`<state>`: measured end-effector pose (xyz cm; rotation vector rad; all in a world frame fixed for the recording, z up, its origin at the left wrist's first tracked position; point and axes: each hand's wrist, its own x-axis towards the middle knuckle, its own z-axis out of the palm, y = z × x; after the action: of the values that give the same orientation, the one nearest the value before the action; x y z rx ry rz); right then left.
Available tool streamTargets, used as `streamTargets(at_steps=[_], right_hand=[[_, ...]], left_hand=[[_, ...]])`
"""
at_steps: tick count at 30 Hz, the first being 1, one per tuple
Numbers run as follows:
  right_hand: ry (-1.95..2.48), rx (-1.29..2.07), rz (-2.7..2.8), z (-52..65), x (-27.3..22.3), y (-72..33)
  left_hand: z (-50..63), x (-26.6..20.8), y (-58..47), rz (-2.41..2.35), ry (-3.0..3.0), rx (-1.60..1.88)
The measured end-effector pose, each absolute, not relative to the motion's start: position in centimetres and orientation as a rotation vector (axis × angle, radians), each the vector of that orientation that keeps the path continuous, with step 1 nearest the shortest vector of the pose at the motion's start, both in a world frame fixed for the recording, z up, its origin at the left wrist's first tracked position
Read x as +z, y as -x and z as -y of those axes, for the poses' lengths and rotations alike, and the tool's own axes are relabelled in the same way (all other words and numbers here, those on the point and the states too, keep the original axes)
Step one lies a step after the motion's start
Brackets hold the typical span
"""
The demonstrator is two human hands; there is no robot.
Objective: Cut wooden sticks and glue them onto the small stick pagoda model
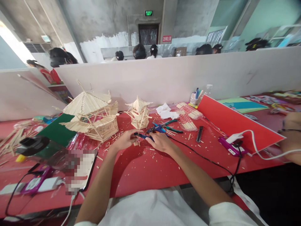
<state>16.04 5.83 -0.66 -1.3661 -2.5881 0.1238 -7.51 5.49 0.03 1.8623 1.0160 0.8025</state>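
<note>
Head view, from my remote seat: nearest, a white shirt (145,208) meets the edge of the red worktop (134,177), with a flat device (82,171), partly pixelated, at the left. Past that I have the right hand (162,142) with its grip wrapped around a blue-handled tool (144,136), which sits between both hands. The left hand (124,139) has its fingers at the tool's dark end; whether that grip is clenched on it or on something small, I cannot tell. Pale wood scraps lie scattered around. Just beyond the right hand are green-handled pliers (175,130). Behind the hands stands a small wooden model (139,115); a larger wooden model (94,114) stands to its left. Farther off, I see a white partition (152,78), several people's heads (139,51) and a green exit sign (148,13).
</note>
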Motion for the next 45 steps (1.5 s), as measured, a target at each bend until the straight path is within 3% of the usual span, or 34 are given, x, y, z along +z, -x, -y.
streamTargets(at_steps=[45], right_hand=[[1.391,-0.073,2.609,-7.0,-0.6,-17.0]], left_hand=[[-5.2,1.2,8.2,-1.02,-2.065,0.797]])
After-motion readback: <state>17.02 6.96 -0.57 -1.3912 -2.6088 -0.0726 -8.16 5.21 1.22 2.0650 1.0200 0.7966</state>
